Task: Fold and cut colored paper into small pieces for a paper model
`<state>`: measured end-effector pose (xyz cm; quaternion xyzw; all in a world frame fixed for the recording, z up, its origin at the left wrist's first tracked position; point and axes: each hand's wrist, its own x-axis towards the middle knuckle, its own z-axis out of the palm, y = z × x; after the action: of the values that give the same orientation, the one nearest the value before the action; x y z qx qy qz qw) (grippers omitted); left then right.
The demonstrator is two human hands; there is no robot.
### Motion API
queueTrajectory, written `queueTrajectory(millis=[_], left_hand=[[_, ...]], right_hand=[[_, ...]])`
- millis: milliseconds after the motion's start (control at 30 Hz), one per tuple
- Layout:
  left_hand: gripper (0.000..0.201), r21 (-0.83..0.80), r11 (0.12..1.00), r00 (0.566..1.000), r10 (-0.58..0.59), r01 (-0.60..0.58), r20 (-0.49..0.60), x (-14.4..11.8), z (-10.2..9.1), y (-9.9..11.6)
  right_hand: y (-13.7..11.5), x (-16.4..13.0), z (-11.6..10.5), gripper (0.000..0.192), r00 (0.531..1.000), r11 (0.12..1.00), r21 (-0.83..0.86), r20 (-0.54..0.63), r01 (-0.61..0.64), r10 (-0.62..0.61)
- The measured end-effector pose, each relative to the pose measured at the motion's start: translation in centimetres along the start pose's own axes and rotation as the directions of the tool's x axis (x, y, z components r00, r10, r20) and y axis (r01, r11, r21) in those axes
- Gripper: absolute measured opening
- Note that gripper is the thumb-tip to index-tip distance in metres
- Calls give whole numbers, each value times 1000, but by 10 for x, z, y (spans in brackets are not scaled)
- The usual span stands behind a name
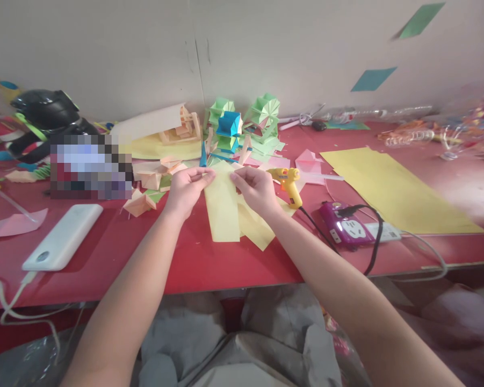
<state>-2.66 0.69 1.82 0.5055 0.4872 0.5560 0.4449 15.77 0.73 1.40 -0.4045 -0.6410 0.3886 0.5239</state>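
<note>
Between my two hands is a pale yellow paper strip [222,212], its long end hanging toward the table's front edge. My left hand [188,189] pinches its upper left corner, and my right hand [254,185] pinches the upper right. Another yellow paper piece [261,231] lies beneath and to the right of the strip. Just beyond my right hand rests a yellow hot glue gun [288,185] with a dark cord. Folded paper models, one blue [229,123] and two green [266,110], stand behind my hands.
A purple power socket [346,226] with cables sits to the right, before a large yellow sheet [403,188]. On the left are a white power bank [62,236], a blurred-out screen [91,166] and peach folded papers [149,177]. A grey wall [145,54] stands behind the red table [185,269].
</note>
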Motion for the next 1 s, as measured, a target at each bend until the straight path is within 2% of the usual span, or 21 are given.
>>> queueTrajectory(millis=[333,467,533,700,867,933,1000], left_hand=[[45,-84,995,998,-50,53,37,0,1,6],[48,-125,983,982,-116,136,150,-5,1,11],[49,-112,983,979,-130,149,160,-5,1,10],[48,-61,995,996,-80,81,29,-2,2,3],[48,-28,998,985,-59,64,164,-7,5,5],[50,-4,999,985,-44,45,166,-8,6,6],[49,30,999,992,-21,17,122,-7,5,4]], right_hand=[[-2,0,1,25,999,1000,-3,-42,27,-27],[1,2,-1,30,993,998,31,-105,58,-54],[1,3,-3,31,989,996,52,-133,71,-63],[3,4,-2,29,982,996,31,-168,86,-80],[5,6,-3,25,973,993,51,-213,103,-90],[5,6,-4,26,971,993,51,-222,104,-90],[5,7,-5,27,972,994,56,-221,97,-83]])
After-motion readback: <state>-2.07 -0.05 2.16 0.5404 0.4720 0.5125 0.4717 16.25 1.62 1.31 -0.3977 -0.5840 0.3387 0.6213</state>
